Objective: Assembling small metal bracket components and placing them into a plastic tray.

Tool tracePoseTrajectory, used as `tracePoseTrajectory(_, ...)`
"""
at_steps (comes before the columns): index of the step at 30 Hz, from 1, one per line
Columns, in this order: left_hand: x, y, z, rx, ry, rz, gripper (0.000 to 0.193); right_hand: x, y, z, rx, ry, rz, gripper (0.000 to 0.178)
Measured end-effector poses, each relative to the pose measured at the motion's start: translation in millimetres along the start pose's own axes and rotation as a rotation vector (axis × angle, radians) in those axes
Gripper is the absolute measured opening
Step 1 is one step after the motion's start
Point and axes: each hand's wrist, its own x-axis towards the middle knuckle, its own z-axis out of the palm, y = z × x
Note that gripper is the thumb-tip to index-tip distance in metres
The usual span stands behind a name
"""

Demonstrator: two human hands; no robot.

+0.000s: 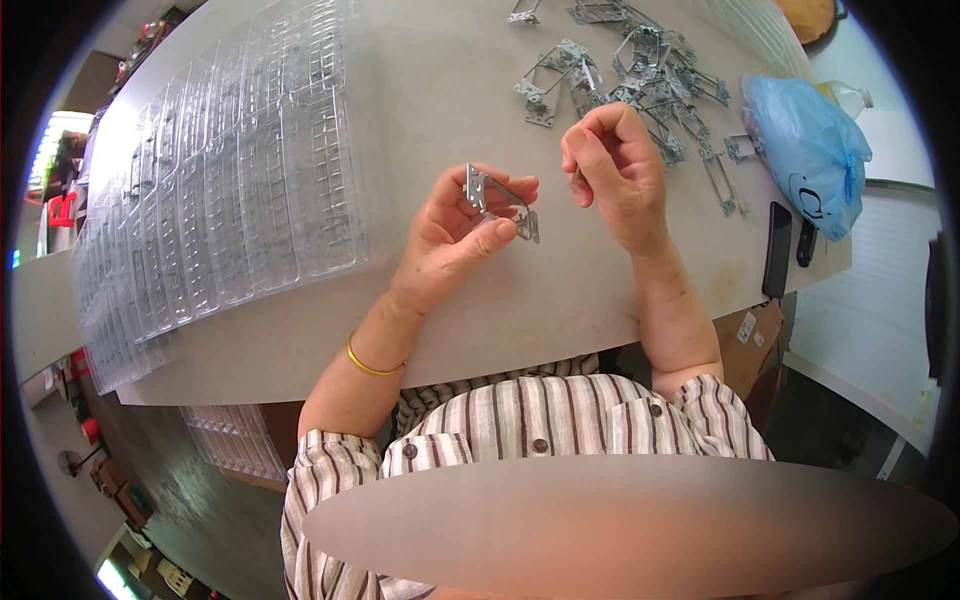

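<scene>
Between the thumb and fingers of my left hand (452, 235) is a small silver metal bracket (477, 190), a bent frame with punched holes in its end plates. My right hand (622, 178) is raised to the right of it, apart from the bracket, with thumb and fingers pinched together. Whatever that pinch holds, if anything, is hidden by the fingers. Just beyond my right hand lies a loose pile of similar metal brackets (655, 65), some tangled over each other.
Stacked clear plastic trays (240, 180) with many compartments cover the table's left side. On the right are a tied blue plastic bag (808, 150), a black phone (777, 250) and a small black object (806, 243). A cardboard box (745, 335) stands below the table's right edge.
</scene>
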Motion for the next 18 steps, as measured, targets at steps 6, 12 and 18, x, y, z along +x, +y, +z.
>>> tracePoseTrajectory(6,-2,-3,3,0.155,0.002,0.178,0.047,5,2,-3,-0.287,-0.096,0.248,0.018)
tracePoseTrajectory(12,-6,1,1,0.305,0.012,0.296,0.050,8,9,3,-0.076,-0.288,0.455,0.015)
tracePoseTrajectory(18,-4,3,5,0.366,0.044,0.324,0.049,7,12,-8,-0.102,-0.160,0.253,0.014)
